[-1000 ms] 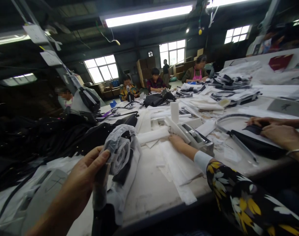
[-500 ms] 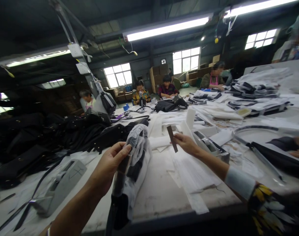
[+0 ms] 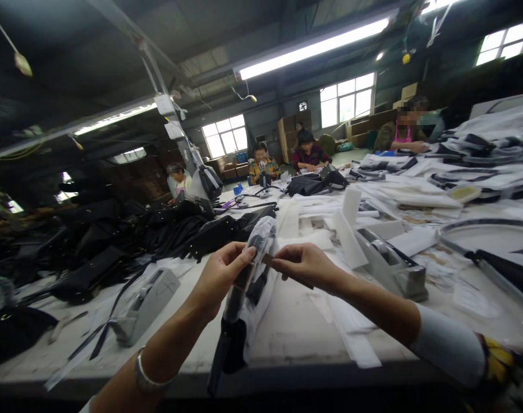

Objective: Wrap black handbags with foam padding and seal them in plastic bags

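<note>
My left hand grips a black bag handle wrapped partly in clear film and white foam sheet, held above the front of the table. Its thumb presses on the wrapped upper part, and a brown band shows just below the fingers. In my right hand, pinched between thumb and fingers, is a short brown strip. The strip's far end is close to the wrapping beside my left thumb; whether it touches, I cannot tell.
Grey tape dispensers stand on the white table, one on the left and one on the right. Black bags are heaped at left. White foam sheets and wrapped handles lie at right. Several people sit across the table.
My right hand has brought the brown strip leftward to the wrapped handle, and the strip now lies flatter. The view has turned left, so my left hand appears further right.
</note>
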The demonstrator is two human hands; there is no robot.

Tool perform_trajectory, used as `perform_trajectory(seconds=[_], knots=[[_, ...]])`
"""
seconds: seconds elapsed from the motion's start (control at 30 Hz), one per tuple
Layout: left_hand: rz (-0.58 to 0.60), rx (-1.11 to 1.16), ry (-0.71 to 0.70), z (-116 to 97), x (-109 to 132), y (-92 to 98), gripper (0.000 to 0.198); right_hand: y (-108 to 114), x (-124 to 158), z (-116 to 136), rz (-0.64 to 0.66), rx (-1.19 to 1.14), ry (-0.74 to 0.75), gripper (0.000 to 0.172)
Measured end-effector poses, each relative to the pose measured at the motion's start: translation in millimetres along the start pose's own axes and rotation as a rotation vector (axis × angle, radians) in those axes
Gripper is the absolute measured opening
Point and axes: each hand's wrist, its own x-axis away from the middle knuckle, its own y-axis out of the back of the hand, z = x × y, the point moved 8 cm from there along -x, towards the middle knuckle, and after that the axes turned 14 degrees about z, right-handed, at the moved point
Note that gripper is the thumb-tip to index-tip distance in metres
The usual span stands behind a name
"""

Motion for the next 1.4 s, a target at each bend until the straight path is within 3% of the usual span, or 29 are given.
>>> perform_trajectory(seconds=[0.13, 0.33, 0.57, 0.7, 0.77, 0.87, 0.93, 1.0, 1.1, 1.2, 1.3, 1.4], knots=[[0.051, -0.030, -0.040, -7, 1, -6.2, 0.035, -15, -17, 15, 0.072, -0.305, 0.060, 0.035], [0.025, -0.045, -0.070, -11, 5, -0.8, 0.036, -26, -8, 17, 0.192, -0.653, -0.053, 0.025], [-0.019, -0.134, -0.174, -14, 3, -3.9, 0.032, -27, -7, 22, 0.030, -0.489, -0.039, 0.039], [-0.033, -0.043, -0.109, -1, 2, -4.4, 0.037, -29, -7, 19, -0.059, -0.512, -0.046, 0.041], [-0.062, 0.053, -0.086, 5, 2, -2.1, 0.047, -31, -7, 17, -0.077, -0.541, -0.051, 0.041], [-0.138, 0.211, -0.058, 11, 3, 3.8, 0.083, -32, -6, 16, -0.088, -0.554, -0.037, 0.041], [-0.131, 0.300, -0.003, 16, 2, 2.3, 0.104, -32, -7, 17, -0.083, -0.534, -0.024, 0.040], [-0.111, 0.347, 0.010, 15, 1, -0.5, 0.111, -31, -6, 18, -0.064, -0.507, -0.036, 0.040], [-0.090, 0.378, -0.064, 8, 1, -2.4, 0.110, -30, -2, 19, -0.016, -0.584, -0.070, 0.036], [-0.080, 0.376, -0.133, 4, 3, -1.9, 0.105, -30, 5, 16, 0.014, -0.873, -0.060, 0.036], [-0.014, 0.362, -0.164, 2, 3, -5.7, 0.086, -30, 12, 4, -0.028, -1.090, -0.046, 0.028], [0.066, 0.358, -0.187, 0, 2, -12.3, 0.058, -33, 13, -12, -0.058, -1.140, -0.040, 0.019]])
